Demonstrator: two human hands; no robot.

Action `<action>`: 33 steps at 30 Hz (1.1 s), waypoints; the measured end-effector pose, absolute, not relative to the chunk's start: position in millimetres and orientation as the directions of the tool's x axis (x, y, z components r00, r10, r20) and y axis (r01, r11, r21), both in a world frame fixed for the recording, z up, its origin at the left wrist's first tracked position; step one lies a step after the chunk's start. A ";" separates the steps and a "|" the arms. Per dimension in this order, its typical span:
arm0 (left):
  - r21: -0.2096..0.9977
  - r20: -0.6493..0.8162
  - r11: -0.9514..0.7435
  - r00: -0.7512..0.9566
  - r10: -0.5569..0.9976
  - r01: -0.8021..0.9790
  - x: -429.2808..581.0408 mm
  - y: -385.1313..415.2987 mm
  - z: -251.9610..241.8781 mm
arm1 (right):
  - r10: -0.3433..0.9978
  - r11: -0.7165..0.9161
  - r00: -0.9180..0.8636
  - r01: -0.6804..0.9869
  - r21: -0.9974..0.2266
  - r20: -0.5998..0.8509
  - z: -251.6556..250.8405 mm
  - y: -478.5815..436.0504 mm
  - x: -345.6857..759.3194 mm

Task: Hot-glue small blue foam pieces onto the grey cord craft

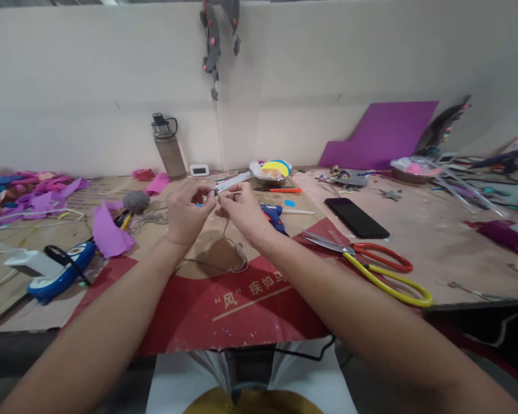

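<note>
My left hand point(185, 213) and right hand point(246, 215) both pinch with narrowed fingertips, nearly meeting, on one strand of grey yarn point(243, 265), its slack looping at five o'clock. One grey yarn ball point(136, 202) lies at nine. I count two bowls: the near bowl point(274, 183), at two, holds yellow and blue pieces; the far bowl point(403, 175), at three, holds something pink. One pair of scissors point(373, 277) lies at four, one water bottle point(171, 155) between ten and eleven.

Matt yarn point(245, 265), glossy phone point(356, 218), metal blades point(328, 244)
</note>
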State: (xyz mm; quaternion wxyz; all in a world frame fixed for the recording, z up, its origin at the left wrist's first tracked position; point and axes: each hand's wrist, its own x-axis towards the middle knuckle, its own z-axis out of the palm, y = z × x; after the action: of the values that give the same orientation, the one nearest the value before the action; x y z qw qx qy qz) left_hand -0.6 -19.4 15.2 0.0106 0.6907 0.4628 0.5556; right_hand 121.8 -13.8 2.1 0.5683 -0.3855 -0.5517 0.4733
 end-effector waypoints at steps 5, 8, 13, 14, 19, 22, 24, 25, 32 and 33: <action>0.703 0.658 -0.524 -0.161 0.735 0.481 3.0 -15.8 12.1 | 0.891 0.452 0.007 0.087 -0.888 0.454 3.0 -17.6 128.2; 0.772 0.599 -0.502 -0.183 0.780 0.390 4.5 -12.8 8.9 | 0.872 0.482 0.021 0.126 -0.867 0.488 3.4 -18.4 131.5; 0.795 0.584 -0.514 -0.173 0.793 0.324 5.6 -10.2 6.1 | 0.875 0.472 0.040 0.155 -0.868 0.483 3.8 -18.2 131.5; 0.796 0.582 -0.513 -0.174 0.794 0.320 6.0 -10.3 6.1 | 0.877 0.467 0.039 0.163 -0.869 0.478 4.0 -18.2 131.2; 0.804 0.575 -0.508 -0.187 0.797 0.310 8.6 -13.0 7.0 | 0.871 0.474 0.045 0.178 -0.862 0.488 4.0 -17.6 130.4; 0.788 0.599 -0.538 -0.170 0.782 0.300 8.6 -13.3 6.2 | 0.867 0.478 0.048 0.197 -0.856 0.495 3.4 -16.5 130.5; 0.777 0.615 -0.559 -0.158 0.773 0.290 7.8 -12.0 5.0 | 0.864 0.483 0.047 0.210 -0.850 0.502 3.3 -16.0 130.6; 0.773 0.621 -0.566 -0.157 0.768 0.285 7.4 -11.1 4.4 | 0.861 0.487 0.047 0.214 -0.847 0.506 3.3 -15.8 130.7; 0.765 0.631 -0.577 -0.154 0.760 0.285 6.0 -7.3 3.1 | 0.841 0.512 0.037 0.271 -0.815 0.540 3.5 -15.9 131.7; 0.767 0.629 -0.577 -0.152 0.762 0.281 6.0 -7.4 3.2 | 0.834 0.519 0.035 0.292 -0.803 0.551 3.5 -16.1 132.1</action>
State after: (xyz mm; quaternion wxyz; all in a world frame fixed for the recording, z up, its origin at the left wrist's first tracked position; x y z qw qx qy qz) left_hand 6.0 -7.4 3.2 0.1900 0.6227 0.4188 0.6331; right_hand 132.1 -16.1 3.5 0.5765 -0.4305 -0.6535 0.2349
